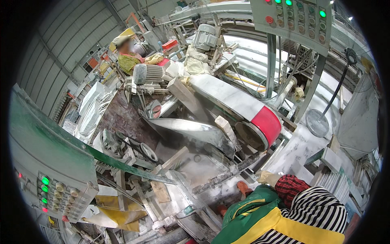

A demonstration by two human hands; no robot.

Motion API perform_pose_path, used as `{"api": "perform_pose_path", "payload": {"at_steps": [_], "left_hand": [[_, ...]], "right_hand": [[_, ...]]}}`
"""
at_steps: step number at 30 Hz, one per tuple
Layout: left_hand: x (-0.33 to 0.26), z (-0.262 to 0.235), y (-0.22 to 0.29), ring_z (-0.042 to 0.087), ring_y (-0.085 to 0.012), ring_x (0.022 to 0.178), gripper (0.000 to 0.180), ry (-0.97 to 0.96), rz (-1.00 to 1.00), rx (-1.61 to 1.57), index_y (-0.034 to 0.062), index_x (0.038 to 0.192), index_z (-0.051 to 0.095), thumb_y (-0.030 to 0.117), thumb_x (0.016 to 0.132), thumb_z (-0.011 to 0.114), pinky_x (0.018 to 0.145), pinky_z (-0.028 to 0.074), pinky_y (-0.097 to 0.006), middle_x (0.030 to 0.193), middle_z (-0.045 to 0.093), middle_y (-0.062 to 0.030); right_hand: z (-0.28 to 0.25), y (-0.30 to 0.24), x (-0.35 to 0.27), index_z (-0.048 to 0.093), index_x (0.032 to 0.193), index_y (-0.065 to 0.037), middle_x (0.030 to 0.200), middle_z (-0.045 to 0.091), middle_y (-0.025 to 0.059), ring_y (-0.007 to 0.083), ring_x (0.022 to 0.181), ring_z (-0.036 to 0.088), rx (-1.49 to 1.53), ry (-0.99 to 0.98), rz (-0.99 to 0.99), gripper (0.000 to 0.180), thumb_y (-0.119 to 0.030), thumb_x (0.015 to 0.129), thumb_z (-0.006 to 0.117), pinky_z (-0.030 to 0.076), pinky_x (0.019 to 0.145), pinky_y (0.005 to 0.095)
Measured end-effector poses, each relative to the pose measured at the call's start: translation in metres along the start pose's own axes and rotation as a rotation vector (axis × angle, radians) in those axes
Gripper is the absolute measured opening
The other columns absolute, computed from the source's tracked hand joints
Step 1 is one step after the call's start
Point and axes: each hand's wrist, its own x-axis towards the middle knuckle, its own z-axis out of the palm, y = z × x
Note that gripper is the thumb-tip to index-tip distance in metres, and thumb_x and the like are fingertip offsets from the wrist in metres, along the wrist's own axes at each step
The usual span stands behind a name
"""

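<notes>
My right hand [268, 178], in a cream work glove with a red-checked sleeve cover, is at the lower right, close to the whitish, dust-covered machine edge. Its fingers are too small and partly hidden to tell whether they hold anything. My left hand is not in view. Beyond my right hand stands a long belt machine with a white and red cover [266, 125] and a round end. In front of it lies a curved metal guard [195, 129], with a short wooden block [225, 127] beside it.
Control panels with lit buttons stand at left [61, 197] and hang at upper right [294, 22]. A green curved beam [109, 158] crosses the left side. Stacked slabs [337, 183] sit at right. A co-worker [128, 57] is at the far left near a motor [149, 74].
</notes>
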Motion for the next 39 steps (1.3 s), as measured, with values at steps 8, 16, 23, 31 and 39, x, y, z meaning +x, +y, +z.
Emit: {"api": "perform_pose_path", "payload": {"at_steps": [8, 16, 23, 31, 39], "left_hand": [[-0.005, 0.004, 0.004, 0.062, -0.0324, 0.077, 0.026, 0.060, 0.007, 0.003, 0.0074, 0.083, 0.067, 0.031, 0.093, 0.060, 0.067, 0.049, -0.045, 0.078, 0.066, -0.0129], [-0.008, -0.004, 0.010, 0.062, -0.0321, 0.079, 0.026, 0.072, 0.005, -0.007, 0.0071, 0.087, 0.067, 0.031, 0.093, 0.060, 0.069, 0.049, -0.045, 0.079, 0.065, -0.0129], [-0.005, 0.001, -0.011, 0.055, -0.0362, 0.099, 0.043, 0.049, -0.066, -0.071, 0.0024, 0.106, 0.060, 0.043, 0.094, 0.054, 0.084, 0.044, -0.047, 0.101, 0.059, -0.0191], [0.021, 0.020, -0.070, 0.040, -0.0434, 0.133, 0.085, 0.000, -0.217, -0.198, -0.0060, 0.139, 0.045, 0.065, 0.093, 0.046, 0.110, 0.033, -0.052, 0.140, 0.045, -0.0305], [0.050, 0.014, -0.077, 0.045, -0.0387, 0.130, 0.069, -0.466, -0.403, -0.126, -0.0043, 0.130, 0.054, 0.055, 0.096, 0.045, 0.108, 0.037, -0.048, 0.134, 0.052, -0.0294]], "right_hand": [[0.011, 0.009, 0.012, 0.057, 0.136, -0.025, 0.125, 0.063, 0.0183, 0.0344, 0.112, 0.062, 0.057, -0.085, 0.060, 0.059, -0.036, 0.078, 0.062, 0.049, 0.097, 0.0412], [0.018, 0.013, 0.018, 0.055, 0.138, -0.023, 0.111, 0.070, 0.0162, 0.0315, 0.099, 0.068, 0.043, -0.103, 0.063, 0.061, -0.035, 0.079, 0.064, 0.053, 0.088, 0.0394], [0.005, -0.008, 0.003, 0.052, 0.140, -0.023, 0.103, 0.072, 0.0144, 0.0282, 0.092, 0.070, 0.060, -0.155, 0.092, 0.060, -0.032, 0.081, 0.061, 0.055, 0.084, 0.0385], [-0.018, -0.033, -0.012, 0.053, 0.139, -0.025, 0.096, 0.073, 0.0132, 0.0257, 0.089, 0.070, -0.012, -0.196, 0.139, 0.058, -0.032, 0.082, 0.059, 0.055, 0.082, 0.0383], [0.001, -0.029, 0.007, 0.055, 0.137, -0.024, 0.106, 0.071, 0.0153, 0.0289, 0.098, 0.067, 0.080, -0.192, 0.141, 0.061, -0.037, 0.078, 0.064, 0.052, 0.089, 0.0394]]}}
